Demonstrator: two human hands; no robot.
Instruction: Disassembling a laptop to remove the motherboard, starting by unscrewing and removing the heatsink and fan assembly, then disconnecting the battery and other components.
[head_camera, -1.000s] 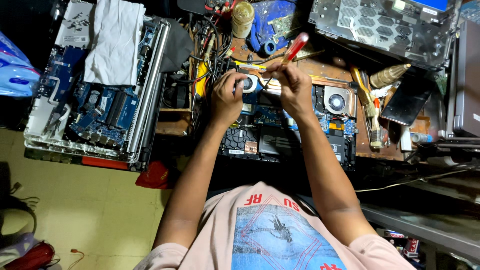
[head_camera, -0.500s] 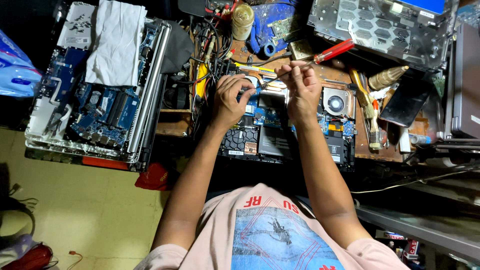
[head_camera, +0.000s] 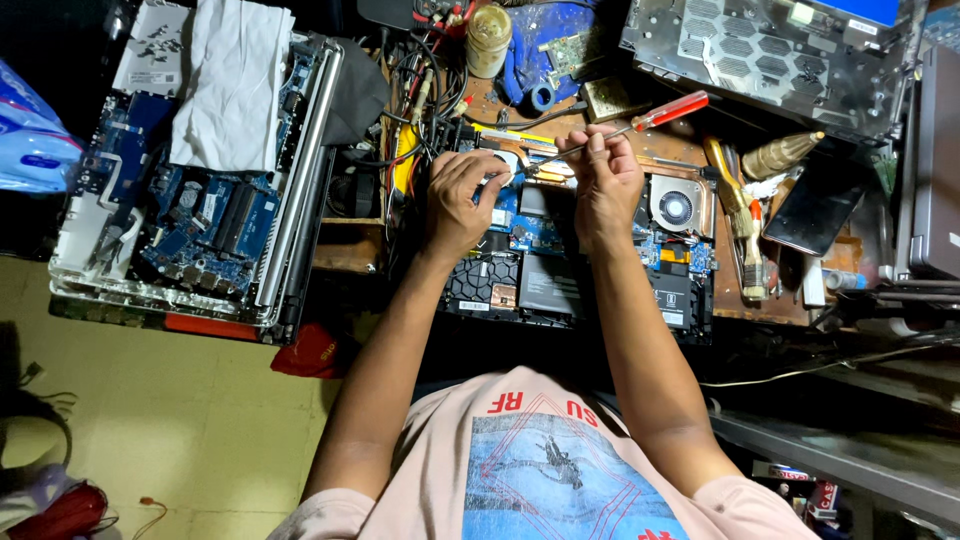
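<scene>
Right hand (head_camera: 603, 185) pinches a red-handled screwdriver (head_camera: 640, 120), slim shaft angled down-left over the opened laptop (head_camera: 560, 260); left hand (head_camera: 458, 200) rests on its board, fingers curled, grip unclear.

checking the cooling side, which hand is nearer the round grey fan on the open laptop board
Right. The right hand, gripping the red-handled screwdriver, sits just left of the round grey fan in the picture. The left hand is farther left, beyond the right hand.
</scene>
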